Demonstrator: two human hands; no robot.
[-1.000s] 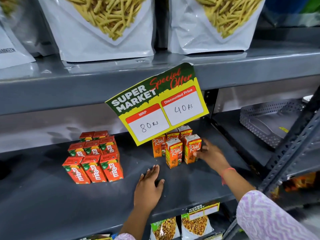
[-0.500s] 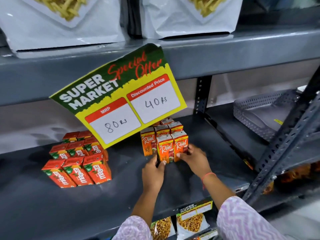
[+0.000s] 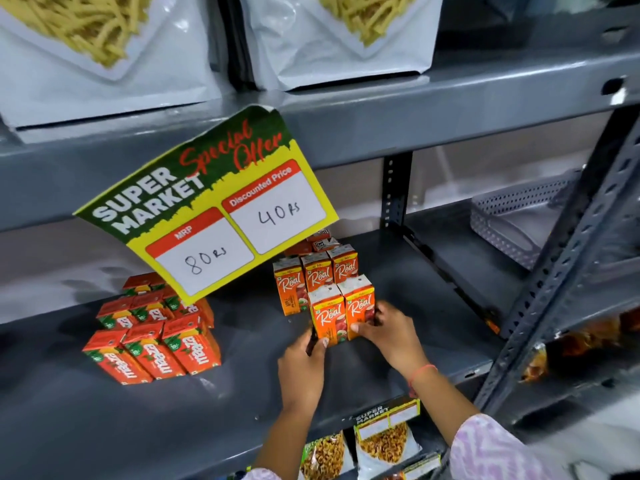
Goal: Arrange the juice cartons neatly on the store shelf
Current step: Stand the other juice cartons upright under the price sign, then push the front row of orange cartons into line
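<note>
Orange Real juice cartons [image 3: 320, 277] stand in rows in the middle of the grey shelf [image 3: 242, 393]. Two front Real cartons [image 3: 341, 311] stand side by side ahead of the rest. My left hand [image 3: 301, 368] presses its fingertips on the left side of that front pair. My right hand [image 3: 389, 332] cups the right side, with its thumb on the front face. To the left, red Maaza cartons [image 3: 152, 348] sit in a tight block, tilted in this view.
A yellow and green price sign [image 3: 211, 209] hangs from the upper shelf, hiding the back cartons. White snack bags [image 3: 332, 39] stand above. A perforated grey tray [image 3: 519, 223] sits on the neighbouring shelf at right. A slotted metal upright [image 3: 568, 271] crosses the right side.
My left hand left the bare shelf and came onto the front Real cartons. Both hands now squeeze the front pair from either side. The view has moved closer.
</note>
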